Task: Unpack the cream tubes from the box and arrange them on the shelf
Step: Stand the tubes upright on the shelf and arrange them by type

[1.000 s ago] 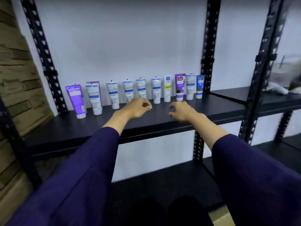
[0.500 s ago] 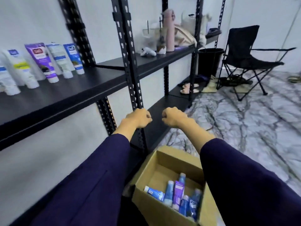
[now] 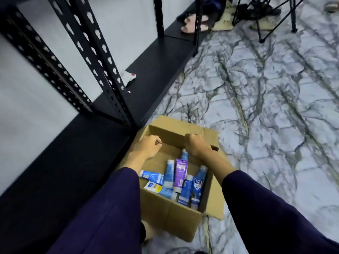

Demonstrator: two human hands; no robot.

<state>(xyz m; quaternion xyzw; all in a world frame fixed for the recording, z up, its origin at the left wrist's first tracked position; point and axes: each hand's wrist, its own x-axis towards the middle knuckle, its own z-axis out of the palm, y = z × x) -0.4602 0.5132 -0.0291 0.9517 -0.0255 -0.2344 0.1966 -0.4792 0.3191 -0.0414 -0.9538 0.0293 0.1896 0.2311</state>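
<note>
While the open cardboard box (image 3: 170, 215) is seen on the marble floor (image 3: 266, 99), just beside the bottom shelf (image 3: 60, 162), several cream tubes (image 3: 180, 173) are found lying inside, mostly blue, one purple. Both the left hand (image 3: 148, 146) and the right hand (image 3: 196, 143) are held over the box, fingers curled, nothing gripped. Open floor is left to the right.
</note>
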